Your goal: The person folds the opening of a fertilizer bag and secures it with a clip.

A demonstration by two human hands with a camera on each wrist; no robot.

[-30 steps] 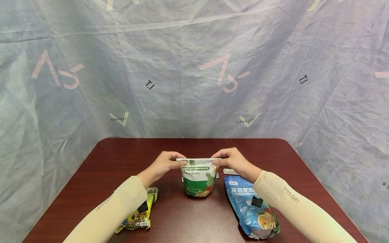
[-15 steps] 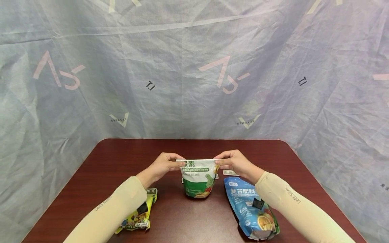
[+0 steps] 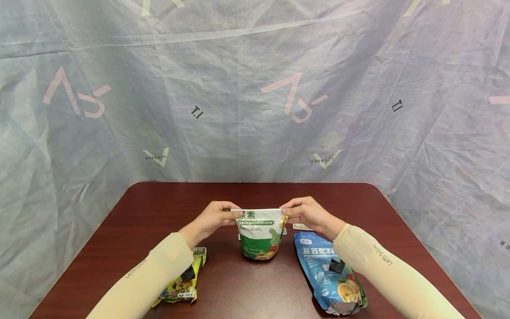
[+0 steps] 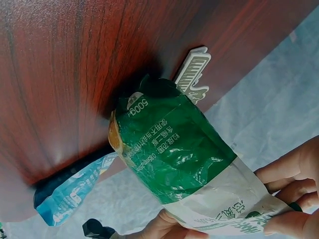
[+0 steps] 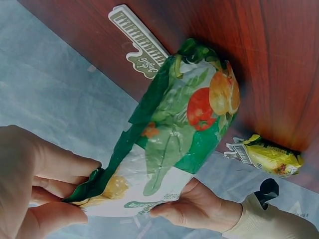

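A green-and-white urea fertilizer bag (image 3: pixel 259 243) is held upright at the middle of the table, its printed front toward me. My left hand (image 3: pixel 215 218) pinches its upper left corner, thumb in front and fingers behind. The upper right corner is pinched by my right hand (image 3: pixel 310 215) in the same way. Between the hands the top edge runs taut and nearly level. In the left wrist view the bag's narrow side (image 4: pixel 169 144) shows green with small print. Vegetables and fruit decorate its other side (image 5: pixel 189 114) in the right wrist view.
A blue compound fertilizer bag (image 3: pixel 318 270) lies at the right, partly under my right forearm. At the left, my sleeve overlaps a yellow bag (image 3: pixel 175 290). Keyboard-patterned cards lie by the bags: one behind the green bag (image 5: pixel 139 42), one right (image 3: pixel 302 226), one left (image 3: pixel 200 251).
My fingers have shifted slightly outward along the bag's top corners. The bag, the hands and the other things otherwise stay in place.
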